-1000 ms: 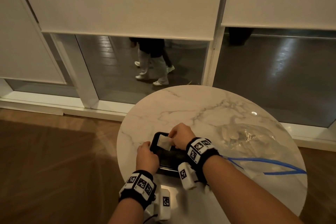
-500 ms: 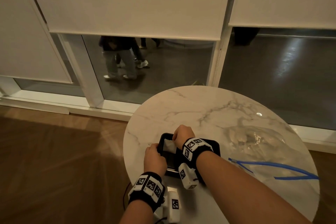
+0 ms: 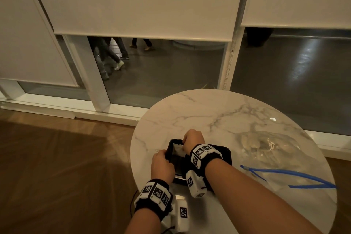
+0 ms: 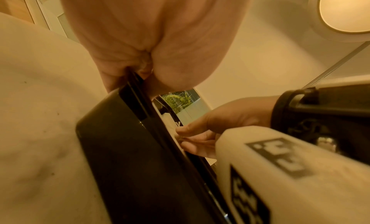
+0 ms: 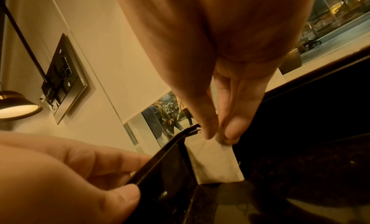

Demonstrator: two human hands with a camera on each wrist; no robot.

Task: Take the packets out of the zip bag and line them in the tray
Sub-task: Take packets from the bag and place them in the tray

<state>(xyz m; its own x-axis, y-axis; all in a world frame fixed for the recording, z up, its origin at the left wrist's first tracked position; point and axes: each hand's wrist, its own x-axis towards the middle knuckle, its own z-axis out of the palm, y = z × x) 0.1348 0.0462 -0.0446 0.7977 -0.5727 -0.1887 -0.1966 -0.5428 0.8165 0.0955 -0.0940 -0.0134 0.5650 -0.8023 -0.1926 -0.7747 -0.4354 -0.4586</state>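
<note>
Head view: the clear zip bag [image 3: 269, 150], blue zipper parted, lies on the marble table [image 3: 199, 114] with packets inside. Since a second ago the white packet [image 5: 217, 162] has dropped from above the black tray [image 3: 224, 155] into its left end, still pinched by the right hand [image 3: 192, 138]; the left hand [image 3: 161, 165] grips the rim.

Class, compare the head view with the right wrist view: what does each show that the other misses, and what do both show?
Head view only: the zip bag lying on the marble table, right of the tray.

Right wrist view only: the right hand pinching the packet by its top edge between fingertips.

Both: the left hand gripping the tray's left rim, and the packet inside the tray.
</note>
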